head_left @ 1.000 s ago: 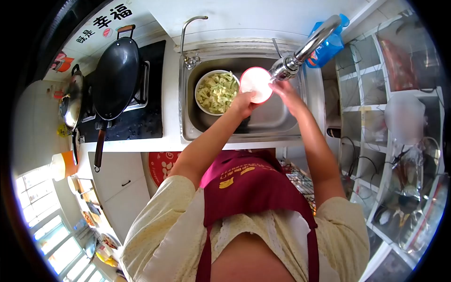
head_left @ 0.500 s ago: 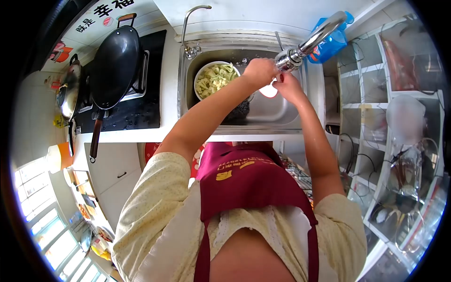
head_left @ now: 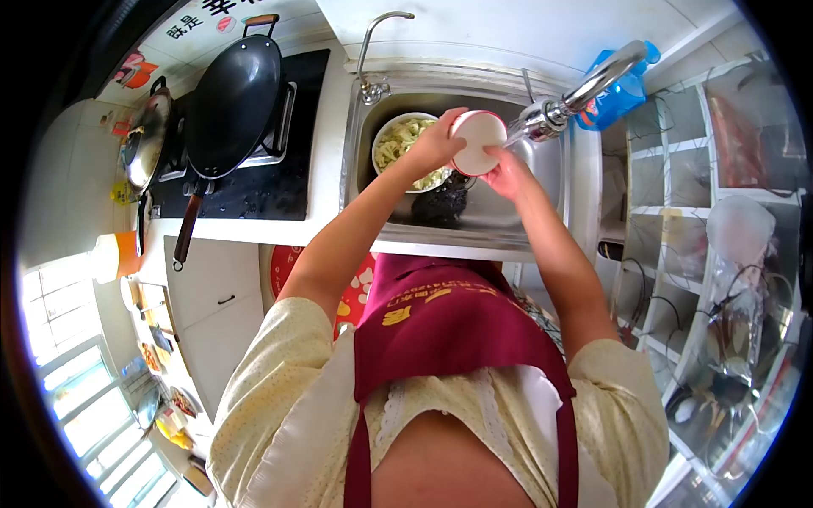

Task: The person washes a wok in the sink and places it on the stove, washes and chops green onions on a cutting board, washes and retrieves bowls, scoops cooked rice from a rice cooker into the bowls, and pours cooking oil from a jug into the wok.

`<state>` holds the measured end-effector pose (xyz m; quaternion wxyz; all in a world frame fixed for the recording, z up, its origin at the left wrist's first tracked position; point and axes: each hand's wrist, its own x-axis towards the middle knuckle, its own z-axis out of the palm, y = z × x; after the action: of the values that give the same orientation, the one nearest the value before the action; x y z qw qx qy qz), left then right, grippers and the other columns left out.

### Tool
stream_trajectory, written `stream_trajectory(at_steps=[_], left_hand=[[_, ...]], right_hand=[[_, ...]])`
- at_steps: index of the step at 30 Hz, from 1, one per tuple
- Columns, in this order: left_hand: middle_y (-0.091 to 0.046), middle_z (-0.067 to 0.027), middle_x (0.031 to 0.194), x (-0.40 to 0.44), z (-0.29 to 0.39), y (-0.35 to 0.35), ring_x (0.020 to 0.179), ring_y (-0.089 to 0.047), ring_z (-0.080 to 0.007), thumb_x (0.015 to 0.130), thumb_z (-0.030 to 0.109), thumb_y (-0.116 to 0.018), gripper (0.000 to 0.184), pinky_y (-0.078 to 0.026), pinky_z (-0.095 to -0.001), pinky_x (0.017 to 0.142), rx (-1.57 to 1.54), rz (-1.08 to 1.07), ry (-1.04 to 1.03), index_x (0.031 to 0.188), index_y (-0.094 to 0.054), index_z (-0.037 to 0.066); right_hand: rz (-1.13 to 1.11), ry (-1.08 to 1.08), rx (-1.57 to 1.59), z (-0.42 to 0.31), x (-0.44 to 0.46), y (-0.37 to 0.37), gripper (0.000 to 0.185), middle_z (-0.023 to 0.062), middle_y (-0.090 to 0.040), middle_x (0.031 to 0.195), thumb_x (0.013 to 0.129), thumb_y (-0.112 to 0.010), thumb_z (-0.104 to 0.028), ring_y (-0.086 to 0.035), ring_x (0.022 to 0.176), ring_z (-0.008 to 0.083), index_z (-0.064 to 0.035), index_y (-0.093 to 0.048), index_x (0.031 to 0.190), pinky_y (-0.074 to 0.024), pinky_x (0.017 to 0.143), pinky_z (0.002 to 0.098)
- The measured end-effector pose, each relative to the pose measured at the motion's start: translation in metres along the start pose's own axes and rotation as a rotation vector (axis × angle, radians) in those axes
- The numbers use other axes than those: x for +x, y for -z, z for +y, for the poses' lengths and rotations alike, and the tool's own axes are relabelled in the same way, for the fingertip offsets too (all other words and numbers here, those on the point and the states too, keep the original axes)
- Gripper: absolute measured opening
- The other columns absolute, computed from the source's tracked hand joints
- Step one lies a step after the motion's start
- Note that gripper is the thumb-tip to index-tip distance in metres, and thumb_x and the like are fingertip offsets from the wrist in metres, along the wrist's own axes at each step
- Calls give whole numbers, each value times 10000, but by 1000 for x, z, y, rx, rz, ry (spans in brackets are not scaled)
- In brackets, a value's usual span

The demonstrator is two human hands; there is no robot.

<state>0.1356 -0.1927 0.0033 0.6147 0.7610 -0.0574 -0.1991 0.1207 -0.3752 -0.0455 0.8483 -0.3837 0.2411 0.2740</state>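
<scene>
A small white bowl with a red rim (head_left: pixel 479 135) is held tilted over the sink (head_left: pixel 500 207), just left of the faucet head (head_left: pixel 542 120). My left hand (head_left: pixel 439 142) grips its left side, fingers at the rim. At its lower right edge, my right hand (head_left: pixel 506 172) has its fingers closed on it. Water runs from the faucet beside the bowl. A white basin of chopped pale green vegetable (head_left: pixel 398 146) sits in the sink's left part, partly covered by my left hand. Dark scrubbing mesh (head_left: pixel 440 201) lies below it.
A black wok (head_left: pixel 235 106) stands on the stove (head_left: pixel 292 182), with a lidded pan (head_left: pixel 148 142) farther left. A thin second tap (head_left: pixel 366 59) rises behind the sink. The blue container (head_left: pixel 616 97) is at the back right, near white shelving (head_left: pixel 671 212).
The bowl went from facing up to mostly hidden and low between my hands, and is now raised and tilted left of the faucet. The camera view has shifted, moving the scene rightward.
</scene>
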Motion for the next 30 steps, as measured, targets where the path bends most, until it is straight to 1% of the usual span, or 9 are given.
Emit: stream_trajectory(at_steps=[5, 10, 12, 13, 16, 20, 26, 29, 30], left_hand=[[-486, -99, 1039, -40, 40, 13, 937, -561, -271, 730, 157, -671, 591, -523, -379, 693, 1028, 367, -430, 1276, -466, 256], [-484, -94, 1065, -69, 28, 41, 983, -544, -283, 701, 43, -632, 588, -533, -376, 691, 1079, 500, -446, 1247, -477, 195], [-497, -101, 1093, -78, 19, 48, 975, -552, -289, 682, -9, -592, 594, -537, -379, 682, 1086, 558, -467, 1238, -480, 169], [-500, -102, 1095, -85, 16, 51, 966, -557, -289, 682, -8, -591, 589, -539, -377, 672, 1081, 576, -459, 1235, -483, 166], [-513, -106, 1100, -108, 8, 62, 934, -577, -291, 690, -4, -582, 554, -543, -367, 630, 1078, 641, -446, 1214, -499, 156], [-487, -118, 1098, -145, -7, 76, 963, -568, -298, 742, 124, -629, 471, -545, -367, 673, 1013, 682, -430, 1195, -513, 183], [-484, -137, 1078, -240, -13, 104, 1019, -533, -278, 762, 193, -638, 539, -550, -340, 653, 1050, 724, -503, 1261, -437, 205], [-471, -142, 1079, -320, -35, 123, 1038, -519, -295, 784, 163, -615, 589, -552, -351, 670, 1070, 734, -454, 1299, -335, 221], [-461, -150, 1079, -355, -44, 128, 1051, -510, -294, 790, 148, -606, 590, -554, -347, 664, 1064, 748, -408, 1294, -310, 227]], right_hand=[[-337, 164, -93, -34, 41, -3, 323, 62, -627, 1029, 845, -588, -259, -598, 911, 179, -86, -570, 1117, -474, 850, 339], [91, 342, -284, -102, 89, 17, 312, 37, -544, 1172, 837, -602, -255, -498, 1119, 175, -134, -558, 1121, -438, 901, 310], [127, 394, -527, -117, 94, 20, 468, 77, -343, 1415, 868, -515, -307, -260, 1336, 205, -76, -437, 1267, -237, 1062, 407], [-6, 584, -703, -121, 127, 57, 363, 79, -527, 1188, 847, -587, -237, -477, 1101, 201, -114, -544, 1186, -410, 894, 340], [154, 633, -671, -151, 143, 61, 472, 98, -275, 1465, 894, -482, -223, -205, 1367, 186, -83, -385, 1335, -187, 1070, 389], [-343, 494, -664, -156, 66, 40, 539, 120, -209, 1491, 934, -368, -245, -167, 1387, 252, -38, -242, 1415, -179, 1107, 399], [5, 123, -773, -53, 34, 57, 441, 142, -430, 1323, 881, -510, -234, -387, 1237, 254, -38, -450, 1271, -292, 1038, 387], [-47, 282, -1756, 2, 46, 91, 395, 153, -541, 1239, 855, -580, -229, -498, 1162, 255, -38, -554, 1199, -348, 1003, 380], [91, 132, -1437, 30, 21, 44, 372, 160, -558, 1211, 865, -566, -201, -519, 1131, 259, -22, -552, 1191, -385, 968, 364]])
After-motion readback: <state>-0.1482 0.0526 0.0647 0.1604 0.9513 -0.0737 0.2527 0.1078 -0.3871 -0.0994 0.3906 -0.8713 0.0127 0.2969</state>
